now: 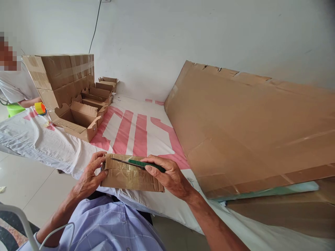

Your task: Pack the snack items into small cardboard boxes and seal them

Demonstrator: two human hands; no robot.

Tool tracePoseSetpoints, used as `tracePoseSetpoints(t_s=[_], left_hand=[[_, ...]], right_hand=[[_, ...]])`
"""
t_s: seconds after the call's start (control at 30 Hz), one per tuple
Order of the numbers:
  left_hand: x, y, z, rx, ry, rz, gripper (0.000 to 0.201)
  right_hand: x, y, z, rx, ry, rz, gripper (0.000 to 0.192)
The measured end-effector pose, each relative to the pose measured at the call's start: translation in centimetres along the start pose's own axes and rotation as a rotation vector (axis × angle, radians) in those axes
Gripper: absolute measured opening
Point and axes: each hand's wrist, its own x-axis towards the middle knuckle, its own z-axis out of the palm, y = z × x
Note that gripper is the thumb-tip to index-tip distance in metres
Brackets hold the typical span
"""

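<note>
A taped cardboard box [131, 179] lies at the table's near edge, right in front of me. My left hand [92, 174] grips the box's left end, thumb on the near side and fingers over the far side. In my right hand [167, 174] is a green utility knife [150, 164], held over the top of the box. The knife's blade is out and points left along the taped face. Whether the blade touches the tape I cannot tell.
Open cardboard boxes [78, 120] stand at the left, beside stacked closed cartons [59, 73]. A yellow tape roll [39, 108] sits near another person [18, 83]. A large cardboard sheet [248, 129] leans at the right. A cloth [141, 134] covers the table.
</note>
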Motion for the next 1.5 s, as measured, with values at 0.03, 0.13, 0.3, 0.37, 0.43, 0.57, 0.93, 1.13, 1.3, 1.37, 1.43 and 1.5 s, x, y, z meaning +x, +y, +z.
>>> tracePoseSetpoints(t_s=[0.03, 0.13, 0.3, 0.37, 0.43, 0.57, 0.93, 1.13, 1.3, 1.37, 1.43, 1.5], left_hand=[[0.2, -0.1, -0.1, -0.003, -0.009, -0.004, 0.041], [0.6, -0.3, -0.3, -0.025, -0.021, -0.026, 0.04], [1.2, -0.4, -0.4, -0.024, -0.026, -0.051, 0.041], [1.3, -0.4, -0.4, -0.011, -0.039, -0.054, 0.041], [1.3, -0.4, -0.5, -0.002, -0.05, -0.05, 0.042], [1.3, -0.6, -0.6, 0.003, -0.067, -0.03, 0.042], [1.8, -0.6, -0.8, 0.032, -0.114, -0.035, 0.045], [2.5, 0.0, -0.3, 0.05, -0.175, -0.027, 0.045], [3.3, 0.2, 0.0, 0.057, -0.214, -0.054, 0.041], [3.4, 0.1, 0.2, 0.057, -0.233, -0.055, 0.041], [3.5, 0.0, 0.3, 0.062, -0.252, -0.051, 0.042], [3.6, 0.0, 0.3, 0.056, -0.269, -0.047, 0.043]], right_hand=[[0.0, -0.2, -0.2, -0.016, -0.009, -0.005, 0.034], [0.1, -0.9, -0.8, -0.057, -0.038, -0.03, 0.029], [0.1, -1.8, -0.9, -0.111, -0.108, -0.072, 0.022], [0.3, -1.9, -0.7, -0.137, -0.109, -0.088, 0.02], [0.5, -2.0, -0.5, -0.17, -0.118, -0.105, 0.019], [1.3, -2.4, -0.1, -0.285, -0.154, -0.152, 0.021], [2.1, -3.7, -2.0, -0.744, -0.248, -0.307, 0.024], [1.4, -3.7, -4.2, -0.751, -0.294, -0.219, 0.025], [1.0, -3.6, -5.4, -0.681, -0.292, -0.124, 0.026], [0.8, -3.5, -5.9, -0.651, -0.284, -0.089, 0.029], [0.5, -3.3, -6.5, -0.629, -0.271, -0.076, 0.03], [0.1, -3.1, -7.0, -0.606, -0.25, -0.081, 0.029]])
